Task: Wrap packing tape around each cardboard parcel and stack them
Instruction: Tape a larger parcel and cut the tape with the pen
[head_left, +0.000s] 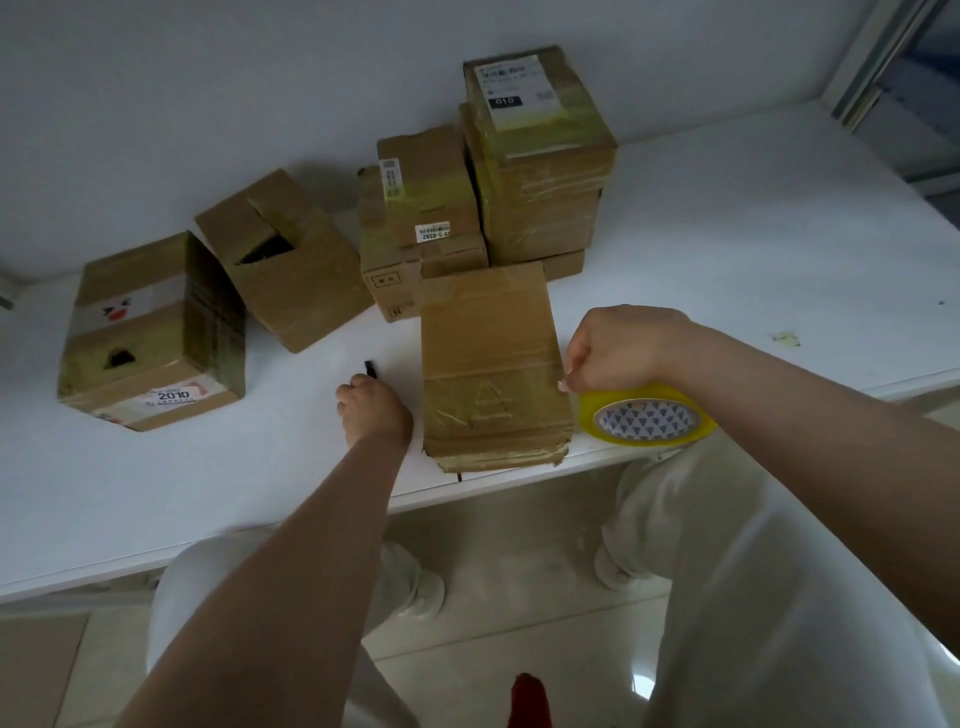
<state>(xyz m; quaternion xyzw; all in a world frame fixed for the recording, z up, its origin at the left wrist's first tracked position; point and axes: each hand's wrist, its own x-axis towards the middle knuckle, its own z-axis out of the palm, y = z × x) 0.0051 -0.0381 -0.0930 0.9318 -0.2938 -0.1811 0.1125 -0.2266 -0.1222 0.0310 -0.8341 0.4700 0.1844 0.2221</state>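
**Tape roll at the parcel's near corner**

My right hand is curled round the yellow roll of packing tape with a patterned white core, holding it just beside the right edge of the flat brown cardboard parcel in front of me. My fingertips pinch at the parcel's right edge; whether a strip of tape runs from roll to box I cannot tell. The parcel lies on the white table with its near end at the table's front edge, glossy tape already across its top.

My left hand rests on the table just left of the parcel, fingers curled round a small black object that pokes out beyond my knuckles; I cannot tell what it is.

Behind the parcel stand two stacks of taped brown boxes, the taller on the right topped by a box with a white label. Well to the left sit a tilted brown box with an open flap and a taped box with a white "2010" sticker.
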